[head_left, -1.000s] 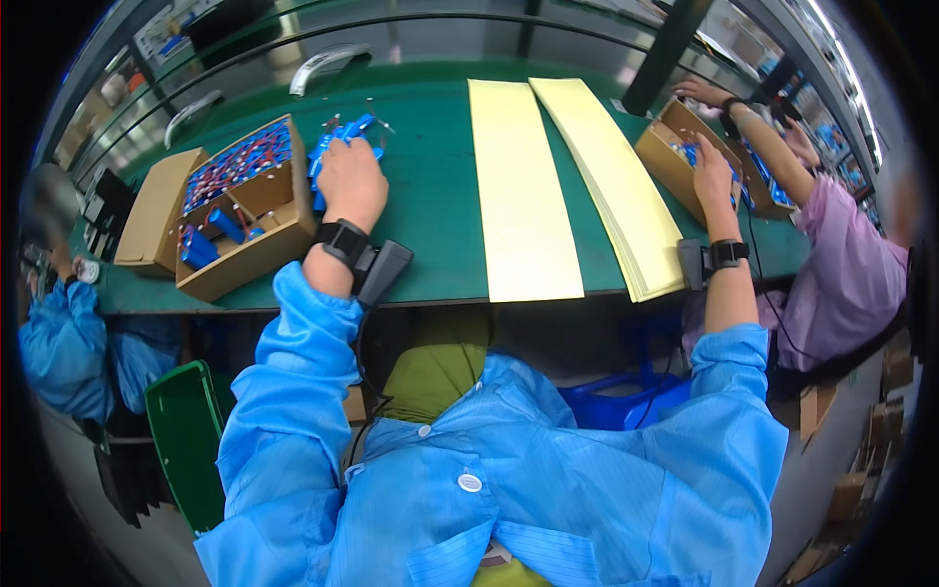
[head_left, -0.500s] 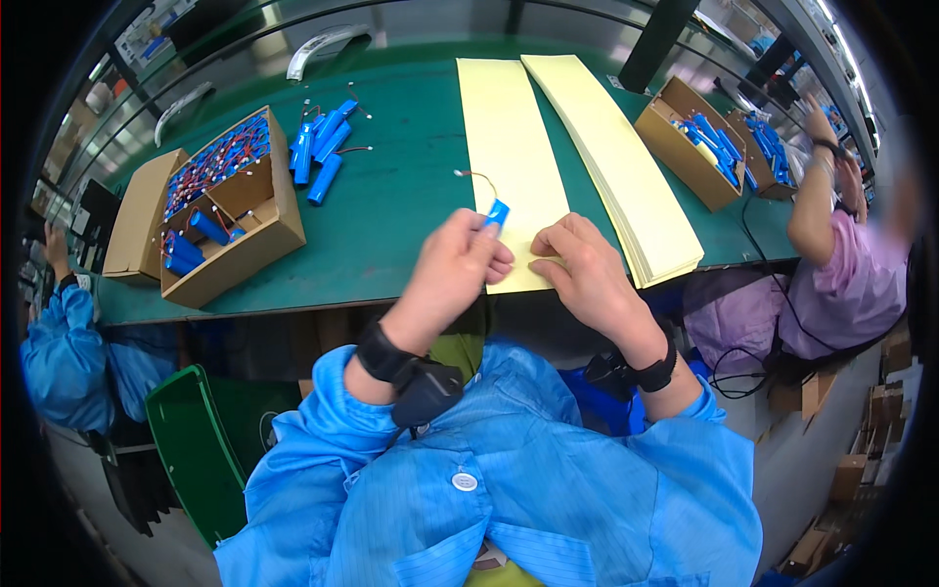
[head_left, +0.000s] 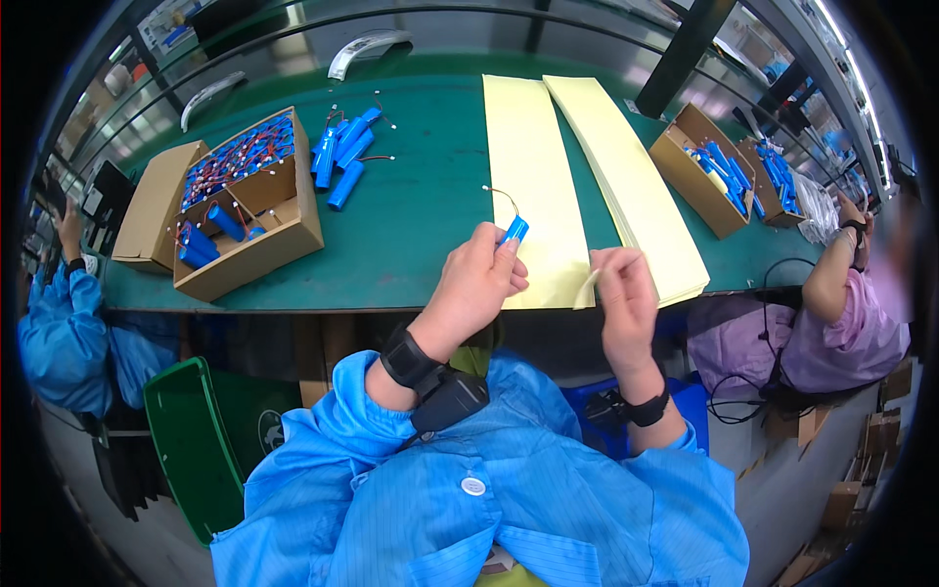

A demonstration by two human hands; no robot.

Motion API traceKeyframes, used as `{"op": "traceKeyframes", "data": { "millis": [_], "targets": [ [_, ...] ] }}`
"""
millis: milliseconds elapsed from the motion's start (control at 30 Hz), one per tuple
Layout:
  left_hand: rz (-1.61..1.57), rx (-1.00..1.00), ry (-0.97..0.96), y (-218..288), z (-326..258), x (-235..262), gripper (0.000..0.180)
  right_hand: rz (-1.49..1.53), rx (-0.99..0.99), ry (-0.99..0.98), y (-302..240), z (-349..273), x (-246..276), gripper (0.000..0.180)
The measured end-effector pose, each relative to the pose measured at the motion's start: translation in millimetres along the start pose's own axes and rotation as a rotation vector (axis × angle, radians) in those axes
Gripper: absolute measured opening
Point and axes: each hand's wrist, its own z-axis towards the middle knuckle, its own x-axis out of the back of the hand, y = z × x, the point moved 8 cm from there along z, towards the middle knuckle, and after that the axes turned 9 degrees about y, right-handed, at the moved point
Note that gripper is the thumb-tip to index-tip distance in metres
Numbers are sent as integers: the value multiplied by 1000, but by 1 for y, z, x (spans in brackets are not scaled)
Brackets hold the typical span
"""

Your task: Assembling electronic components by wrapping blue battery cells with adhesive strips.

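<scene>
My left hand [head_left: 476, 279] is closed round a blue cylindrical battery [head_left: 515, 231], whose thin wires and white connector point away from me. It rests over the near end of a long pale-yellow sheet [head_left: 528, 147]. At that sheet's near right corner, my right hand [head_left: 626, 289] pinches a small curled yellow piece [head_left: 587, 291]; whether it is still joined to the sheet I cannot tell. Right of the sheet lies a thick stack of similar yellow sheets [head_left: 646, 196].
Several loose blue batteries [head_left: 346, 184] lie left on the green table [head_left: 411, 215]. Beside them stands a divided cardboard box [head_left: 249, 259] of batteries. More battery boxes [head_left: 699, 186] stand at right, near a co-worker in pink [head_left: 851, 323]. Another person in blue [head_left: 68, 333] is far left.
My right hand has turned upward and moved right, lifting a small yellow piece at the sheet's corner. My left hand still holds the battery. The whole view has shifted slightly.
</scene>
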Motion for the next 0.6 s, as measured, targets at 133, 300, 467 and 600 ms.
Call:
{"op": "traceKeyframes", "data": {
  "millis": [133,300,467,600],
  "targets": [
    [-420,239,-153,-9,2,6,27,262,-315,70,3,20,-8,10],
    [-545,248,-227,-5,-2,5,34,282,-422,-38,23,27,-46,12],
    [-597,228,-255,-5,0,6,34,249,-435,-49,30,32,-59,12],
    [-595,226,-273,-5,0,6,34,219,-454,-48,33,32,-63,11]
  ]
}}
